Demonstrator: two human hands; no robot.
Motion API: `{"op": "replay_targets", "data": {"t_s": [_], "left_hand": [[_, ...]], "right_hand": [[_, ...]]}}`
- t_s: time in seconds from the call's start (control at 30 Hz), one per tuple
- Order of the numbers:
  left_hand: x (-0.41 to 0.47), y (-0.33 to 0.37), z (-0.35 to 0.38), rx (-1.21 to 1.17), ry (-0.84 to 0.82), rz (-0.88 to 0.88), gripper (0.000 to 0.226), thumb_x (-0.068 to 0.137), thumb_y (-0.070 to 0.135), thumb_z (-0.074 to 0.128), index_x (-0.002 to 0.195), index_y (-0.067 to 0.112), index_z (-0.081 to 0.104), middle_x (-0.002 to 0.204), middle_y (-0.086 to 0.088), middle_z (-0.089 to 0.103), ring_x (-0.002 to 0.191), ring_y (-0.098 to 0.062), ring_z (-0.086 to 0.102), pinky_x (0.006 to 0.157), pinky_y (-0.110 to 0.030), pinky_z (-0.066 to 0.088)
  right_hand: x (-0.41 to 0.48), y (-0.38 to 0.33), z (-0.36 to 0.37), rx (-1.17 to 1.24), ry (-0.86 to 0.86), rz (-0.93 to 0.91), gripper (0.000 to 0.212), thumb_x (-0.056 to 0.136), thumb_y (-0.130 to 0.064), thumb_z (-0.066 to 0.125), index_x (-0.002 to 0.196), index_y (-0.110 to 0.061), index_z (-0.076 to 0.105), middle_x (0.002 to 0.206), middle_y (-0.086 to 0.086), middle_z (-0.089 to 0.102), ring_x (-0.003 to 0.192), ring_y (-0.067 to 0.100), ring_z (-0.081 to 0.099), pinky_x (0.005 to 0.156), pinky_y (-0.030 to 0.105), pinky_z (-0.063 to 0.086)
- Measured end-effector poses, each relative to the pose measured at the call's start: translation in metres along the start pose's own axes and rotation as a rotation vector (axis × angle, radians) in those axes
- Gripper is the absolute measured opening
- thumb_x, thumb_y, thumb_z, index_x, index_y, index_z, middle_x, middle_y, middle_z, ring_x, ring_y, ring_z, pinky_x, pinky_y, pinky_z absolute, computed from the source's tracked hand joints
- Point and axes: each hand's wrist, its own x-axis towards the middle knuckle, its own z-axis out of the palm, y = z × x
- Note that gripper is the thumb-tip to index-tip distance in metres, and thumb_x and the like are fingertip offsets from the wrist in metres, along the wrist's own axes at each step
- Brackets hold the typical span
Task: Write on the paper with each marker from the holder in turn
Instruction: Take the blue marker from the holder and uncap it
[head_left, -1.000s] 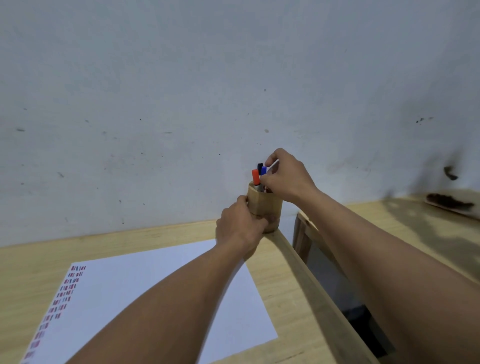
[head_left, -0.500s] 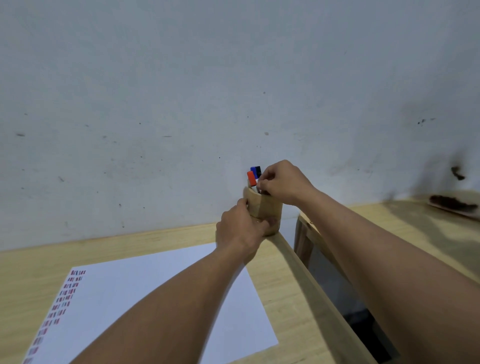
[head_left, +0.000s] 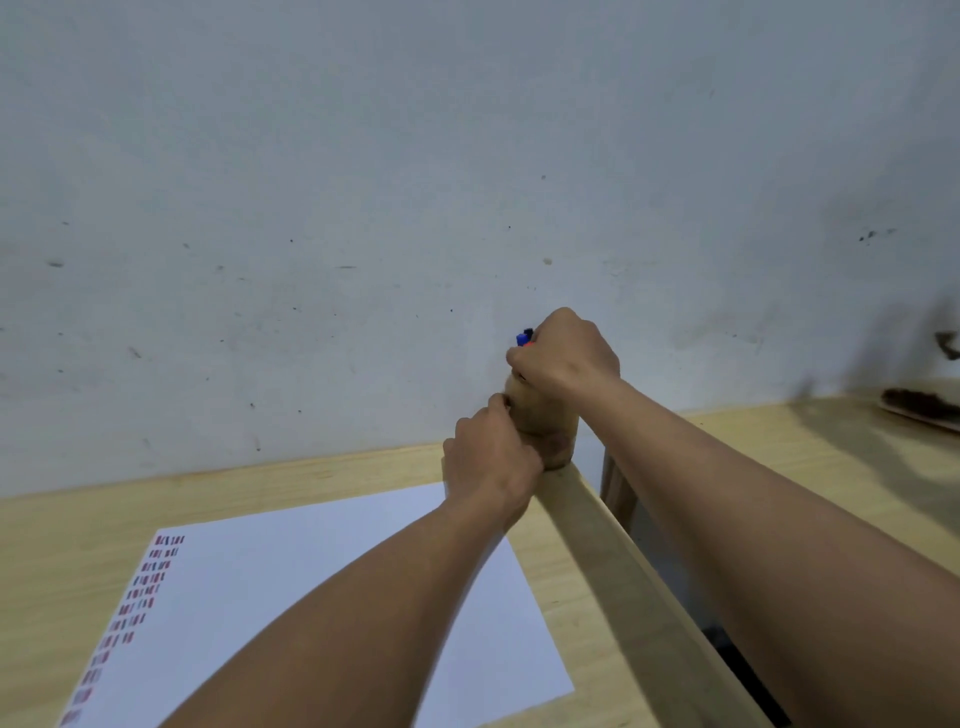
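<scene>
Standing upright at the desk's (head_left: 322, 470) far right corner, the round wooden holder (head_left: 545, 415) is gripped around its side by the left hand (head_left: 491, 462). The right hand (head_left: 566, 356), nearer the markers (head_left: 524, 336), is curled over their caps; which one is pinched cannot be told. The smooth white paper (head_left: 291, 582) lies near-left.
</scene>
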Motion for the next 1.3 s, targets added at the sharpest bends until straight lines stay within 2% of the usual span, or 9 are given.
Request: {"op": "replay_targets", "data": {"t_s": [0.2,0.33,0.47,0.67,0.77,0.87,0.97,1.03,1.3], "left_hand": [[-0.001,0.005,-0.004,-0.022,-0.038,-0.023,0.051,0.074,0.049,0.072,0.116,0.025,0.055,0.101,0.004,0.068,0.096,-0.027,0.064,0.082,-0.048,0.055],[-0.005,0.009,-0.012,-0.013,-0.062,-0.027,0.055,0.075,0.043,0.071,0.123,0.024,0.054,0.106,0.001,0.07,0.101,-0.028,0.063,0.085,-0.047,0.055],[-0.006,0.009,-0.034,0.026,-0.075,-0.034,0.076,0.078,0.032,0.071,0.147,0.021,0.041,0.131,-0.004,0.065,0.122,-0.031,0.057,0.096,-0.045,0.05],[-0.016,0.006,-0.1,-0.015,0.019,-0.035,0.073,0.086,0.025,0.071,0.151,0.023,0.039,0.135,-0.003,0.063,0.124,-0.028,0.058,0.101,-0.045,0.049],[-0.024,0.002,-0.137,-0.123,0.128,-0.031,0.056,0.092,0.018,0.063,0.145,0.024,0.048,0.132,-0.001,0.066,0.116,-0.023,0.063,0.099,-0.041,0.052],[-0.035,0.002,-0.172,-0.302,0.218,0.005,0.038,0.098,0.021,0.053,0.135,0.024,0.059,0.12,0.003,0.069,0.1,-0.015,0.062,0.083,-0.024,0.049],[-0.047,0.005,-0.202,-0.459,0.252,0.041,0.031,0.099,0.025,0.052,0.128,0.027,0.065,0.106,0.006,0.069,0.091,-0.011,0.063,0.069,-0.013,0.042],[-0.053,0.004,-0.217,-0.546,0.248,0.064,0.026,0.097,0.029,0.058,0.121,0.029,0.068,0.1,0.007,0.072,0.095,-0.014,0.068,0.079,-0.02,0.049],[-0.072,-0.022,-0.254,-0.594,0.222,-0.001,0.02,0.091,0.018,0.068,0.077,0.027,0.078,0.079,0.0,0.078,0.084,-0.025,0.074,0.087,-0.045,0.061]], "right_hand": [[0.004,-0.005,-0.018,0.233,0.036,-0.015,0.021,0.084,-0.021,0.068,0.069,-0.013,0.055,0.059,0.005,0.045,0.055,0.02,0.043,0.057,0.034,0.038],[0.0,-0.013,-0.041,0.309,0.118,-0.129,0.031,0.098,-0.031,0.063,0.092,-0.002,0.071,0.08,0.009,0.068,0.073,0.023,0.061,0.069,0.035,0.05],[-0.012,-0.029,-0.06,0.342,0.19,-0.245,0.028,0.107,-0.034,0.045,0.106,-0.008,0.056,0.083,-0.001,0.056,0.069,0.014,0.051,0.06,0.029,0.04],[-0.041,-0.058,-0.077,0.45,0.087,-0.344,0.018,0.105,-0.032,0.052,0.112,-0.015,0.054,0.094,0.003,0.066,0.069,0.014,0.071,0.061,0.027,0.056],[-0.056,-0.07,-0.077,0.294,0.087,-0.387,0.014,0.102,-0.013,0.054,0.104,-0.006,0.066,0.093,0.005,0.071,0.075,0.013,0.072,0.059,0.021,0.052],[-0.077,-0.081,-0.073,0.122,0.075,-0.444,0.018,0.098,-0.005,0.054,0.092,0.0,0.07,0.087,0.012,0.071,0.077,0.026,0.072,0.071,0.041,0.06],[-0.097,-0.092,-0.066,-0.086,0.077,-0.518,0.017,0.099,-0.009,0.057,0.088,-0.004,0.07,0.084,0.007,0.067,0.076,0.027,0.065,0.063,0.039,0.052],[-0.112,-0.1,-0.062,-0.197,0.105,-0.559,0.017,0.099,-0.012,0.058,0.089,-0.01,0.071,0.082,0.004,0.057,0.078,0.028,0.059,0.059,0.035,0.04],[-0.162,-0.121,-0.044,-0.085,0.206,-0.615,0.013,0.1,-0.02,0.058,0.107,-0.011,0.065,0.105,0.006,0.06,0.083,0.035,0.062,0.068,0.041,0.05]]}}
